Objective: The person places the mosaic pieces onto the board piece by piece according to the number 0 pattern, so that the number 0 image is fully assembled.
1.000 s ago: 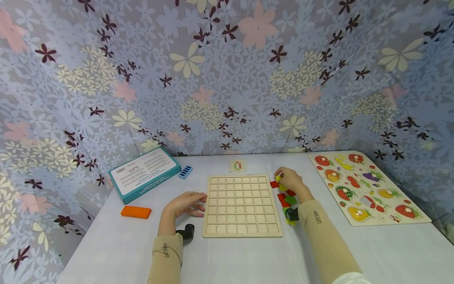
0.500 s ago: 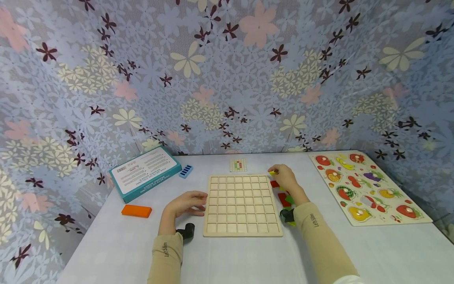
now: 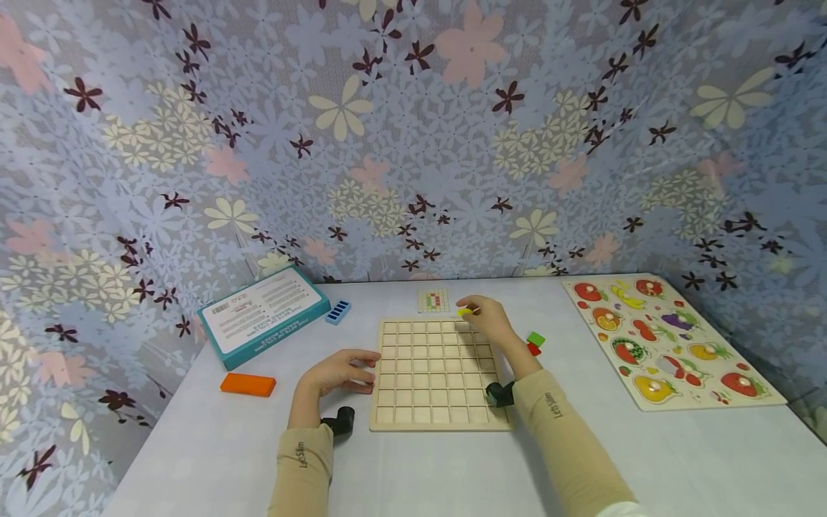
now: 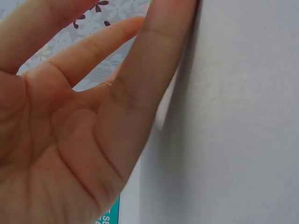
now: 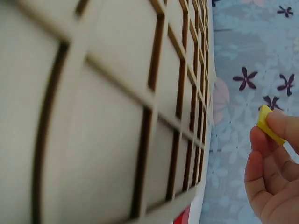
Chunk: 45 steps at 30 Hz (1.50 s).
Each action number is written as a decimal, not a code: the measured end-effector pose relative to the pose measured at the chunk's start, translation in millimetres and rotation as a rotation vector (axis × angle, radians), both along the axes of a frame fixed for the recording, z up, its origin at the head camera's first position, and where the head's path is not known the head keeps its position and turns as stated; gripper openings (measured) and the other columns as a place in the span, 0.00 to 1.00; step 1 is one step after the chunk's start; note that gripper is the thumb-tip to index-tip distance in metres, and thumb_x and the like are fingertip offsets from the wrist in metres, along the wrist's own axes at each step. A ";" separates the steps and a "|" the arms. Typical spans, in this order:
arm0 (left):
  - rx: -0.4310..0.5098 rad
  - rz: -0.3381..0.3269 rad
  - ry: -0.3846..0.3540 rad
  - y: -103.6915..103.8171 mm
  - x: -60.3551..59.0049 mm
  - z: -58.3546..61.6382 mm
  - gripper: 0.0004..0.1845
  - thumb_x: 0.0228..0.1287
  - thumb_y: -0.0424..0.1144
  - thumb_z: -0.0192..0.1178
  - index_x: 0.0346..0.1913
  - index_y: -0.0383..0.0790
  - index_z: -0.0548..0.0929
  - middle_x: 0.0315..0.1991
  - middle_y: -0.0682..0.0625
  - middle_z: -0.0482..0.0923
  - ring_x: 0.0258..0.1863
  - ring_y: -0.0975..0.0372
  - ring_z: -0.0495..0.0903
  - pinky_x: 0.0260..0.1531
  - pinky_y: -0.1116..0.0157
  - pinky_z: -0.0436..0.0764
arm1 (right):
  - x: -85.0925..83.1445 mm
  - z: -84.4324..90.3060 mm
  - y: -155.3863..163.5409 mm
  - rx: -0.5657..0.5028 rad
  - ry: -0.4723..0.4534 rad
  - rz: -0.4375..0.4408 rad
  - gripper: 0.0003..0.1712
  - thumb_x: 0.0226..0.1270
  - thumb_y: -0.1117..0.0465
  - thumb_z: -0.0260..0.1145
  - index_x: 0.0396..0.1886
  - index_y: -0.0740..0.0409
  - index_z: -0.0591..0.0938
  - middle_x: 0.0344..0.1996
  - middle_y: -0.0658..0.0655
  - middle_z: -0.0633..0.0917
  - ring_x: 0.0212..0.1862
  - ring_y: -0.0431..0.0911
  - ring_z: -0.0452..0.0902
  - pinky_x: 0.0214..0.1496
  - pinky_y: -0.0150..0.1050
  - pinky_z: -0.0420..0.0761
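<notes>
Between thumb and fingertips my right hand (image 3: 489, 319) pinches a small yellow tile (image 5: 268, 125), held over the far right part of a wooden grid board (image 3: 420, 377). Every cell I can see on the board is bare wood; the hand and forearm cover some on the right. My left hand (image 3: 339, 371) rests at the board's left edge, its fingers loosely bent and nothing in them. In the left wrist view that palm fills much of the picture. Behind the board lies a small pattern card (image 3: 433, 301) with coloured squares.
Beyond the right forearm show a green tile (image 3: 535, 339) and a red tile (image 3: 533, 349); the arm hides others. A fruit puzzle board (image 3: 672, 345) lies right. At left are a teal box (image 3: 265, 316), a blue slotted piece (image 3: 338, 312) and an orange block (image 3: 248, 385).
My right hand has picked the yellow tile from the pile at the board's right and carried it left, over the board's far edge. The left hand has stayed in place.
</notes>
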<state>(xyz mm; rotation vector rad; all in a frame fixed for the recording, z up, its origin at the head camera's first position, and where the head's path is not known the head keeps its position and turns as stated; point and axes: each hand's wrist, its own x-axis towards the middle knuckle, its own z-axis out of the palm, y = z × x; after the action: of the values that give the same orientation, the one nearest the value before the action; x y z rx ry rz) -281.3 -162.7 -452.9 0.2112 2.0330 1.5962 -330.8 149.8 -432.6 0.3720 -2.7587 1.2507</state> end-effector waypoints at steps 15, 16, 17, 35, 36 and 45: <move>0.008 -0.013 -0.009 -0.3 0.4 -0.9 0.30 0.53 0.28 0.61 0.61 0.27 0.69 0.52 0.36 0.69 0.35 0.58 0.80 0.41 0.59 0.83 | -1.9 -8.5 -36.6 -0.038 -0.046 0.046 0.12 0.62 0.66 0.62 0.45 0.63 0.82 0.41 0.61 0.81 0.41 0.52 0.76 0.38 0.40 0.80; 0.008 -0.014 -0.011 -0.2 0.6 -0.9 0.30 0.53 0.28 0.61 0.61 0.27 0.69 0.52 0.36 0.68 0.35 0.58 0.80 0.41 0.59 0.83 | -2.1 -9.2 -38.1 -0.037 -0.049 0.047 0.12 0.62 0.66 0.62 0.45 0.63 0.82 0.42 0.61 0.81 0.41 0.52 0.76 0.37 0.40 0.80; 0.007 -0.016 -0.013 -0.2 0.8 -0.9 0.30 0.53 0.28 0.61 0.61 0.27 0.69 0.52 0.36 0.68 0.35 0.58 0.80 0.41 0.59 0.83 | -2.3 -9.7 -39.6 -0.035 -0.050 0.050 0.12 0.62 0.66 0.62 0.45 0.63 0.82 0.42 0.60 0.81 0.41 0.51 0.76 0.37 0.39 0.80; 0.002 -0.007 -0.027 -1.8 -0.2 0.2 0.29 0.55 0.30 0.61 0.62 0.29 0.69 0.53 0.37 0.68 0.37 0.57 0.80 0.42 0.59 0.83 | -0.1 -4.7 -65.6 -0.024 -0.138 0.113 0.11 0.61 0.71 0.60 0.43 0.63 0.82 0.41 0.59 0.79 0.46 0.51 0.73 0.45 0.44 0.78; 0.001 -0.007 -0.029 -1.8 -0.4 0.5 0.29 0.55 0.30 0.61 0.62 0.29 0.69 0.53 0.36 0.68 0.37 0.57 0.80 0.42 0.59 0.83 | -0.8 -5.0 -66.2 -0.019 -0.138 0.118 0.10 0.61 0.71 0.60 0.42 0.63 0.82 0.41 0.59 0.79 0.46 0.51 0.73 0.45 0.44 0.78; -0.009 -0.021 -0.023 -2.2 -0.1 2.4 0.28 0.58 0.31 0.60 0.62 0.29 0.68 0.54 0.36 0.68 0.37 0.57 0.80 0.42 0.59 0.83 | -7.9 -8.7 -70.0 0.040 -0.165 0.166 0.08 0.59 0.72 0.61 0.37 0.62 0.83 0.35 0.56 0.79 0.39 0.47 0.73 0.36 0.37 0.76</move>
<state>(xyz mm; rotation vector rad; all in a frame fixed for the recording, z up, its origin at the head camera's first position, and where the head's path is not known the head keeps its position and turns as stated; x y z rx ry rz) -281.4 -164.8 -450.5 0.2085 2.0135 1.5699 -338.7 79.8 -441.3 0.5349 -2.9486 1.3196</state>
